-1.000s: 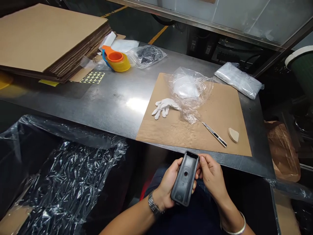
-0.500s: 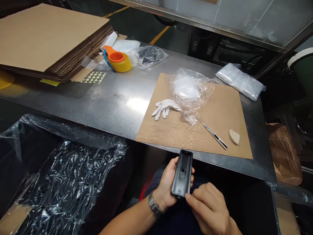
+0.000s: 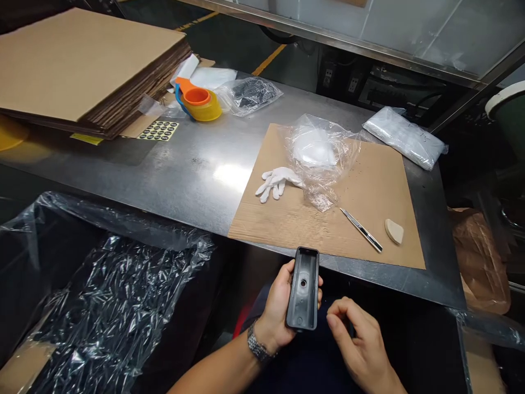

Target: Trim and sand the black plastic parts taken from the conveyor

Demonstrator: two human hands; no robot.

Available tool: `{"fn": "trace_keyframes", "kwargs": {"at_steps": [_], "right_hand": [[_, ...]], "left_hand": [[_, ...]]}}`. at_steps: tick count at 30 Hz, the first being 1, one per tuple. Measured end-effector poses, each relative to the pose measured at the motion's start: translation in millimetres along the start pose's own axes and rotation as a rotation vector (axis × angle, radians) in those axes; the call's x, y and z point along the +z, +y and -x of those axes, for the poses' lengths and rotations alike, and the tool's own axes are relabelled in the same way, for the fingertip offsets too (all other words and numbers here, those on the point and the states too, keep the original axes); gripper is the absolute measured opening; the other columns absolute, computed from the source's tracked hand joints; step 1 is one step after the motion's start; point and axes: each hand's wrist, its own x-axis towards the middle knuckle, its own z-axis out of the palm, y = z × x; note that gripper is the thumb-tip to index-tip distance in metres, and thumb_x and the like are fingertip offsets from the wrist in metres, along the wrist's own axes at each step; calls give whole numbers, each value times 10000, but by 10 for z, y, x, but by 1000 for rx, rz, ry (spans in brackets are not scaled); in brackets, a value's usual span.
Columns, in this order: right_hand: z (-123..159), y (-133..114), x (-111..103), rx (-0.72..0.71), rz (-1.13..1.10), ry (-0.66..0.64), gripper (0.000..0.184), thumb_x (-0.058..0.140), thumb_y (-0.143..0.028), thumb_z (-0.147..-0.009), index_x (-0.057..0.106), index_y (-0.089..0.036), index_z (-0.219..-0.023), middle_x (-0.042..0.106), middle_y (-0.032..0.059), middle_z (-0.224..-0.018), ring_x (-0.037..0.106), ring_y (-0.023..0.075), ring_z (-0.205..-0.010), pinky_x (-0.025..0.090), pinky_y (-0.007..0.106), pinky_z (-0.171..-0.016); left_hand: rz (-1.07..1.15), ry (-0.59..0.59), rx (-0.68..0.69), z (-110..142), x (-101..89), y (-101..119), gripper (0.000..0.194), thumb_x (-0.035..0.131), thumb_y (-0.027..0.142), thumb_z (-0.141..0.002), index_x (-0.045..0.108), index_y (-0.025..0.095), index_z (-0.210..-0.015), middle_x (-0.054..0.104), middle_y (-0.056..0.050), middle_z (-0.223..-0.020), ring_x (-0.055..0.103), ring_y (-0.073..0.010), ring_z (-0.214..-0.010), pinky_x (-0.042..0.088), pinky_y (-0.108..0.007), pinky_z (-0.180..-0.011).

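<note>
My left hand (image 3: 279, 306) grips a long black plastic casing (image 3: 303, 288) with a small round hole in its middle, held upright just below the table's front edge. My right hand (image 3: 359, 345) hovers a little to the right of the casing's lower end, fingers loosely curled, with nothing in them. A watch is on my left wrist. On the cardboard sheet (image 3: 369, 191) lie a white glove (image 3: 278, 180), a crumpled clear plastic bag (image 3: 322, 156), a thin utility knife (image 3: 361, 230) and a small beige wedge (image 3: 394, 231).
A steel table (image 3: 184, 164) carries a stack of cardboard sheets (image 3: 82, 65), an orange tape dispenser (image 3: 197, 99), a sticker sheet (image 3: 159, 130) and bagged parts (image 3: 404, 137). A box lined with black plastic film (image 3: 102, 301) stands at my lower left.
My right hand let go of the casing's top, slid down past its lower end and now hangs free beside it. My left hand turned the casing more upright.
</note>
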Motion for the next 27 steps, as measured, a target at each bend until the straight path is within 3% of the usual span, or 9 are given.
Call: {"fn": "trace_keyframes", "kwargs": {"at_steps": [7,13,19,23,25,27], "right_hand": [[-58,22,-9,153,-69,9,151,437,-273,-889,577,-224,-865,568,5,-714,539,123,-633,424,213,-568],[-231,94,-41,364,-161,124,269,455,-397,-868,572,-196,-1005,582,21,-734,556,143,-664,441,226,-569],[-402,104,3,366,-374,77,353,490,-401,-851,484,-173,-1120,537,-17,-678,565,134,-636,459,253,-620],[-544,239,6,337,-273,88,299,413,-432,-884,545,-163,-886,494,-41,-538,509,104,-482,406,215,-483],[-690,363,-71,308,-128,178,370,356,-443,-901,544,-163,-749,463,-43,-475,453,93,-432,363,207,-443],[-909,473,-203,255,-26,267,376,356,-440,-897,555,-161,-743,481,-32,-490,456,100,-453,365,215,-464]], "left_hand": [[-50,-54,-21,10,-33,-34,516,352,492,-843,641,84,-720,634,-80,-643,552,-130,-486,423,-230,-470],[-93,-84,-50,32,-50,-77,533,354,519,-842,644,89,-717,633,-83,-638,559,-128,-496,426,-218,-471],[-131,-22,39,85,25,-118,448,381,486,-844,618,110,-784,620,-52,-644,534,-103,-440,396,-197,-417],[-331,-63,201,54,27,-144,429,438,515,-823,554,164,-1041,611,-17,-631,546,-113,-445,393,-193,-408],[-471,-105,233,-30,32,-137,433,492,516,-798,551,162,-1040,588,1,-581,528,-111,-417,372,-191,-394],[-570,-101,319,-171,62,-107,372,558,466,-777,579,153,-975,597,-3,-588,557,-123,-469,404,-200,-443]]}}
